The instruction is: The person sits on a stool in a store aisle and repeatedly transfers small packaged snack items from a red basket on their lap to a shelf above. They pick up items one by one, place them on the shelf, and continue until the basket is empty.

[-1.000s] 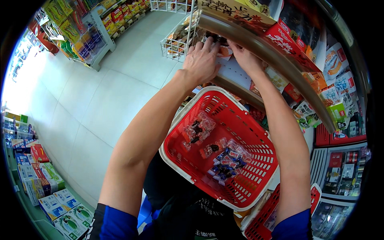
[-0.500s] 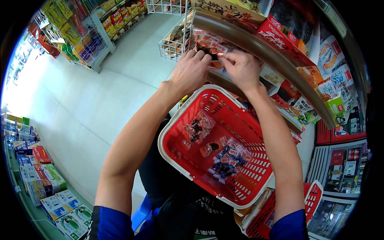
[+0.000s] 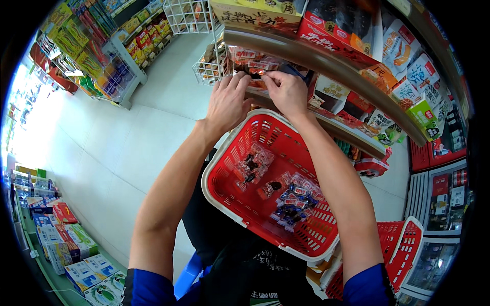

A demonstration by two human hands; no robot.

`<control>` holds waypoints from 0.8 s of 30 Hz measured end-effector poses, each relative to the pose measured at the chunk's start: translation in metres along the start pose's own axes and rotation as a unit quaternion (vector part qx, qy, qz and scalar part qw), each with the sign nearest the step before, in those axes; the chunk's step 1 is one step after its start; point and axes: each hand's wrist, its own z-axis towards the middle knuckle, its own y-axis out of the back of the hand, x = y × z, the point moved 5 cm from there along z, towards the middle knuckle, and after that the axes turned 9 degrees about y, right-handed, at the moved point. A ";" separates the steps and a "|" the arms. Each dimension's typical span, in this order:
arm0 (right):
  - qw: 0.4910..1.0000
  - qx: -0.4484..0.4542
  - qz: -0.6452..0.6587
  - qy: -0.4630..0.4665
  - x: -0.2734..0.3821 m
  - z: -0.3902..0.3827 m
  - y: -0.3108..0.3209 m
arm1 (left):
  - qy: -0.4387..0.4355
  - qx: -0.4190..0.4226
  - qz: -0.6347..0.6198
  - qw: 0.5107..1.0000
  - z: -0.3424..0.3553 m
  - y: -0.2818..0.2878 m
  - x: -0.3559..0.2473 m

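Both my hands are at the shelf above the basket, close together over a pile of small red-and-clear snack packets [image 3: 258, 57]. My left hand [image 3: 228, 99] has its fingers curled at the near side of the pile, against a dark-and-red packet. Thumb and forefinger of my right hand [image 3: 289, 94] pinch the edge of that packet. Below my forearms sits a red plastic basket [image 3: 235, 204] with a pale rim. In it lie red-and-clear snack packets [image 3: 254, 164] on the left, a single packet [image 3: 269, 189] in the middle, and a heap of blue, white and red wrapped pieces [image 3: 296, 201].
A brown shelf rail [image 3: 326, 53] curves above my hands, with snack boxes [image 3: 332, 30] over it. Left of it hangs a white wire rack [image 3: 206, 69]. Another red basket [image 3: 398, 245] stands at the lower right. Boxed goods [image 3: 76, 255] line a shelf at the lower left.
The view has shifted, so shelf and hands appear further left. My hands have come slightly closer together and stay at the packets. The basket's contents look the same.
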 end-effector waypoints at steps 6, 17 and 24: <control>0.993 -0.044 0.095 -0.049 0.008 -0.008 0.005 | 0.018 0.018 0.001 1.000 -0.006 0.001 -0.003; 0.996 -0.045 0.080 -0.003 -0.001 -0.007 0.005 | 0.004 -0.021 0.054 0.998 -0.011 -0.005 -0.006; 0.976 0.104 0.191 -0.025 0.013 -0.133 0.032 | -0.003 -0.047 0.023 0.999 -0.021 0.003 -0.017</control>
